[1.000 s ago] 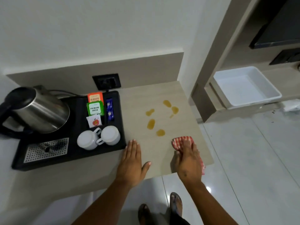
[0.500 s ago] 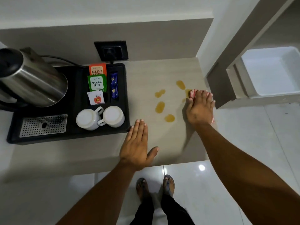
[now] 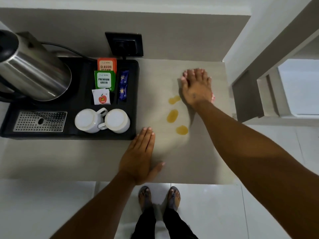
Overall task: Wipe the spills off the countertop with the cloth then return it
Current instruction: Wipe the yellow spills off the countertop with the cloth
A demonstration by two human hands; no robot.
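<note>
My right hand (image 3: 196,87) presses flat on the red-and-white checked cloth (image 3: 213,97) at the far right of the beige countertop (image 3: 172,152); only a small edge of the cloth shows beside my palm. Three amber spills remain visible to its left: one (image 3: 174,99) touching my hand's edge, one (image 3: 172,115) below it, and one (image 3: 182,130) nearest me. My left hand (image 3: 139,156) lies flat and open on the counter near the front edge, holding nothing.
A black tray (image 3: 133,100) at the left holds a steel kettle (image 3: 32,73), two upturned white cups (image 3: 101,120), tea sachets (image 3: 104,80) and a drip grate (image 3: 40,121). A black wall socket (image 3: 124,44) sits behind. A wall bounds the counter's right side.
My right hand has slid the cloth from the counter's front right to the back, over the far spills, which no longer show. The left hand stays flat in place.
</note>
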